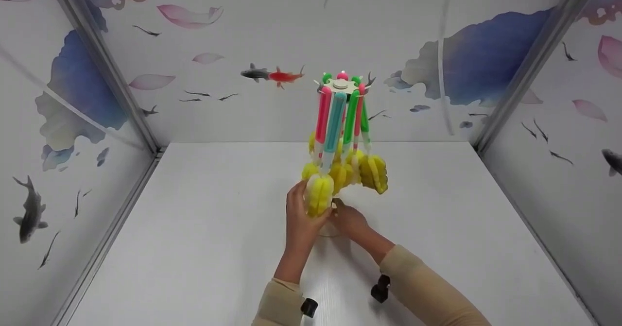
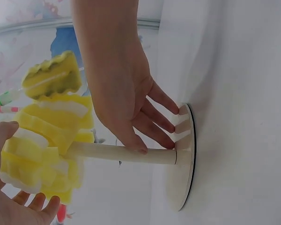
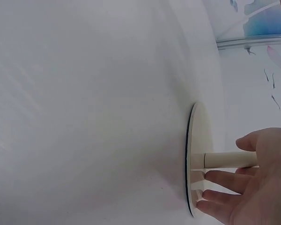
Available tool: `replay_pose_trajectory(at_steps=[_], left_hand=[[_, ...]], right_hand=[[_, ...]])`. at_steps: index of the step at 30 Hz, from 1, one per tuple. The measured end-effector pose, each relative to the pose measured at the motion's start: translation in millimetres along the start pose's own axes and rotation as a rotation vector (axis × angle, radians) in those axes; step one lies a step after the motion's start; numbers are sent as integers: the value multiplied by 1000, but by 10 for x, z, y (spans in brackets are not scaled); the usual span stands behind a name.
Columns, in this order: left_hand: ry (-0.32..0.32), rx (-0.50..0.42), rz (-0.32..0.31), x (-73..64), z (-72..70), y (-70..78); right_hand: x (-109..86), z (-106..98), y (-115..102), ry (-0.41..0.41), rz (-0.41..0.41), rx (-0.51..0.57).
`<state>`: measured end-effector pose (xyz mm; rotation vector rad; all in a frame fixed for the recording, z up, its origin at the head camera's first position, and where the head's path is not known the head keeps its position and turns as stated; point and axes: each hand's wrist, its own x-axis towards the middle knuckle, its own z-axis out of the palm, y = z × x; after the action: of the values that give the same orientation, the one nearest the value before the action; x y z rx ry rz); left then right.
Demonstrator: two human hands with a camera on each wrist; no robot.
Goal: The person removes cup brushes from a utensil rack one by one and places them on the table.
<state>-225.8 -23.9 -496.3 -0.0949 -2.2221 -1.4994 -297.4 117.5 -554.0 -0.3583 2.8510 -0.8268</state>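
Observation:
A white stand's round top (image 1: pixel 340 85) carries several hanging sponge brushes with pink, teal and green handles. Their yellow-and-white sponge heads hang low around the pole. My left hand (image 1: pixel 303 219) holds the sponge head (image 1: pixel 319 195) of the teal-handled sponge brush (image 1: pixel 335 124), its thumb on one side and fingers on the other. Lower down, my right hand (image 1: pixel 351 221) is at the pole (image 2: pixel 126 152), its thumb tip appearing to touch it. Its fingers (image 3: pixel 225 180) extend loosely toward the round base (image 3: pixel 201 129). In the head view, the hands hide most of the pole.
The stand rests on a white tabletop (image 1: pixel 204 229). Behind it rises a white back panel (image 1: pixel 233 112) printed with fish and petals. Metal-edged side panels stand at left and right. Small black devices (image 1: pixel 309 307) are attached at both sleeves.

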Motion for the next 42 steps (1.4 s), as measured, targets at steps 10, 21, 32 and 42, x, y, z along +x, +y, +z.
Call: replay_pose_trajectory(at_steps=[10,21,32,42], left_hand=[[-14,-36,16,-17,-41,6],[-7,-41,13,-22,-74,-6],[-22,-61,-32,-21,-88,4],[-29,-79,-55,-31,-133,34]], right_hand=[[-151,-80,33,-47,-11,119],[-395,-240,-63,59,-140,39],[-610,-458,-147,152,-206,28],[-804,-620,-230,253,-304,46]])
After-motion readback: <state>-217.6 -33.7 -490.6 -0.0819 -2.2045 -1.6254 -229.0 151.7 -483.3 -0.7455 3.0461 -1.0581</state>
